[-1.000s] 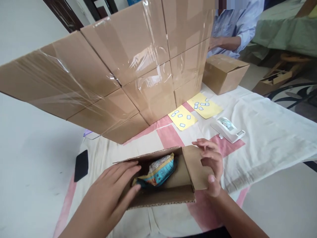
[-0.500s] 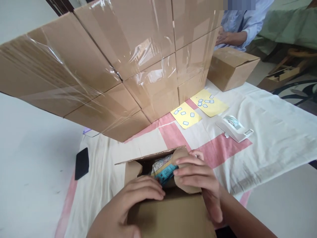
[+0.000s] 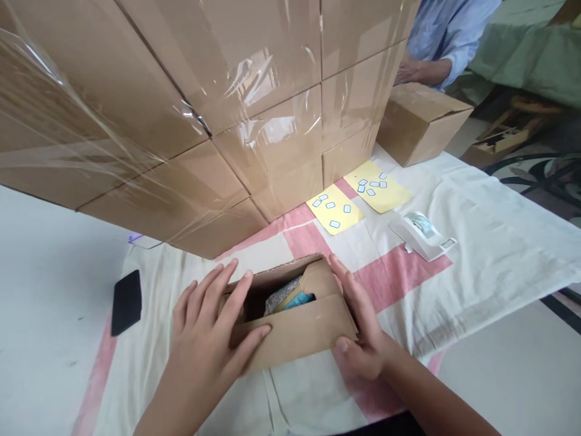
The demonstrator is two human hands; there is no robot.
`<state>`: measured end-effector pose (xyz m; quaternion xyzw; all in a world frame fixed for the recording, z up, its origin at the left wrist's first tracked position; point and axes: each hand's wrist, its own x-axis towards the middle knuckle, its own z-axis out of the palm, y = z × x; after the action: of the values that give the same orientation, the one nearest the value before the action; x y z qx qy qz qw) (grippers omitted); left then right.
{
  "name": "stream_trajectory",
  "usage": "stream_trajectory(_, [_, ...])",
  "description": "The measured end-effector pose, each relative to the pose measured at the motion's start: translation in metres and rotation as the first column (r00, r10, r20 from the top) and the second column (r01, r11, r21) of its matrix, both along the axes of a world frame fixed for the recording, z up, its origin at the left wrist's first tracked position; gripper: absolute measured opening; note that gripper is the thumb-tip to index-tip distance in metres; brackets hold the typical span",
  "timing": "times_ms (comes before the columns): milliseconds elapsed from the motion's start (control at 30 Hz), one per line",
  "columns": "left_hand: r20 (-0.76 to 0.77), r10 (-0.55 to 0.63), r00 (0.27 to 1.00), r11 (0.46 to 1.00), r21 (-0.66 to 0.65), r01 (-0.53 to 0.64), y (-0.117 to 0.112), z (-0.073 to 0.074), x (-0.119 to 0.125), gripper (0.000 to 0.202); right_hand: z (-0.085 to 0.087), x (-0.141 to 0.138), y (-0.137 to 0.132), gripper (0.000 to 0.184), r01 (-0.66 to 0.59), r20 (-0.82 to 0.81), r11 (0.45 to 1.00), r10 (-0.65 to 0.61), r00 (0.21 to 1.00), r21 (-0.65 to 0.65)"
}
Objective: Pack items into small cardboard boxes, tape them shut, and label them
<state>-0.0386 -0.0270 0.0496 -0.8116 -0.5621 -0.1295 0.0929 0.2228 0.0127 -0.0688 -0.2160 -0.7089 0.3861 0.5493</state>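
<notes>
A small brown cardboard box (image 3: 290,345) sits in front of me on the tablecloth, its top uncovered. Inside lies a packet (image 3: 290,297) with a blue part and a grey patterned part, half hidden by the folded-in right flap (image 3: 318,280). My left hand (image 3: 211,315) is spread over the box's left end, the thumb touching the front panel's upper edge. Gripping the right end is my right hand (image 3: 361,324), with its thumb at the front corner and its fingers along the side.
A tall stack of taped cartons (image 3: 272,145) stands behind the box. Two yellow sheets with labels (image 3: 334,212), a white tape dispenser (image 3: 422,235) and a dark flat object (image 3: 127,303) lie around. Beyond, a person's hand (image 3: 411,69) is near another carton (image 3: 422,121).
The front panel has swung up, exposing tablecloth before it. My right hand moved from the right flap to the box's right side; my left hand shifted left and spread its fingers.
</notes>
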Motion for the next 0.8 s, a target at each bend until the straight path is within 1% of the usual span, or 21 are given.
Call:
stream_trajectory(67, [0.026, -0.07, 0.997, 0.996, -0.047, 0.071, -0.001, -0.008, 0.002, 0.056, 0.001, 0.0, 0.0, 0.083, -0.011, 0.043, 0.999, 0.013, 0.999, -0.035])
stream_trajectory(100, [0.038, -0.115, 0.993, 0.99, -0.078, 0.118, -0.003, -0.011, 0.002, 0.052, 0.002, 0.0, 0.002, 0.083, -0.006, 0.055, 1.0, 0.007, 0.998, -0.027])
stream_trajectory(167, [0.029, -0.188, 0.982, 0.971, -0.143, 0.191, -0.009, -0.015, 0.003, 0.051, 0.004, 0.0, 0.005, 0.079, 0.01, 0.06, 1.0, -0.011, 0.998, 0.022])
stream_trajectory(200, [0.01, -0.201, 0.98, 0.967, -0.16, 0.2, -0.012, -0.017, 0.004, 0.051, 0.004, 0.0, 0.007, 0.075, 0.014, 0.061, 0.999, -0.017, 0.998, 0.048])
stream_trajectory(267, [-0.031, -0.199, 0.979, 0.969, -0.157, 0.192, -0.017, -0.021, 0.007, 0.056, 0.004, 0.0, 0.01, 0.068, 0.012, 0.069, 0.997, -0.018, 0.997, 0.078])
stream_trajectory(367, [-0.055, -0.174, 0.983, 0.981, -0.091, 0.169, -0.021, -0.028, 0.015, 0.069, 0.004, -0.002, 0.013, 0.059, 0.009, 0.057, 0.997, -0.014, 0.998, 0.079])
stream_trajectory(433, [-0.085, -0.125, 0.988, 0.992, -0.044, 0.122, -0.021, -0.032, 0.022, 0.08, 0.005, -0.002, 0.014, 0.06, -0.012, 0.053, 0.995, 0.007, 0.999, 0.098])
stream_trajectory(500, [-0.12, -0.07, 0.99, 0.998, -0.007, 0.07, -0.021, -0.036, 0.028, 0.084, 0.01, 0.007, 0.016, 0.066, -0.024, 0.094, 0.992, 0.012, 0.996, 0.125])
stream_trajectory(533, [-0.133, -0.055, 0.99, 0.998, 0.002, 0.056, -0.021, -0.037, 0.03, 0.084, 0.014, 0.016, 0.019, 0.067, 0.006, 0.129, 0.991, -0.024, 0.991, 0.133])
stream_trajectory(567, [-0.139, -0.049, 0.989, 0.999, 0.011, 0.051, -0.021, -0.038, 0.031, 0.084, 0.018, 0.029, 0.023, 0.062, 0.08, 0.169, 0.987, -0.103, 0.98, 0.138])
stream_trajectory(600, [-0.142, -0.047, 0.989, 0.999, 0.019, 0.051, -0.022, -0.04, 0.031, 0.084, 0.022, 0.045, 0.029, 0.054, 0.197, 0.208, 0.97, -0.224, 0.952, 0.142])
stream_trajectory(633, [-0.142, -0.047, 0.989, 0.998, 0.027, 0.051, -0.023, -0.041, 0.031, 0.085, 0.027, 0.066, 0.036, 0.042, 0.351, 0.247, 0.925, -0.377, 0.893, 0.143])
stream_trajectory(667, [-0.143, -0.048, 0.989, 0.998, 0.032, 0.053, -0.024, -0.042, 0.031, 0.086, 0.031, 0.089, 0.046, 0.03, 0.51, 0.289, 0.846, -0.532, 0.796, 0.154])
stream_trajectory(700, [-0.144, -0.047, 0.989, 0.998, 0.037, 0.052, -0.025, -0.043, 0.03, 0.086, 0.034, 0.113, 0.057, 0.026, 0.644, 0.337, 0.75, -0.651, 0.68, 0.15])
stream_trajectory(733, [-0.143, -0.042, 0.989, 0.998, 0.044, 0.049, -0.025, -0.044, 0.029, 0.087, 0.037, 0.137, 0.068, 0.026, 0.735, 0.402, 0.665, -0.714, 0.574, 0.133])
stream_trajectory(767, [-0.143, -0.038, 0.989, 0.998, 0.049, 0.045, -0.026, -0.046, 0.028, 0.087, 0.039, 0.16, 0.08, 0.029, 0.787, 0.481, 0.607, -0.725, 0.492, 0.11])
stream_trajectory(800, [-0.14, -0.035, 0.99, 0.998, 0.053, 0.043, -0.026, -0.046, 0.027, 0.086, 0.041, 0.181, 0.09, 0.032, 0.809, 0.582, 0.586, -0.671, 0.459, 0.038])
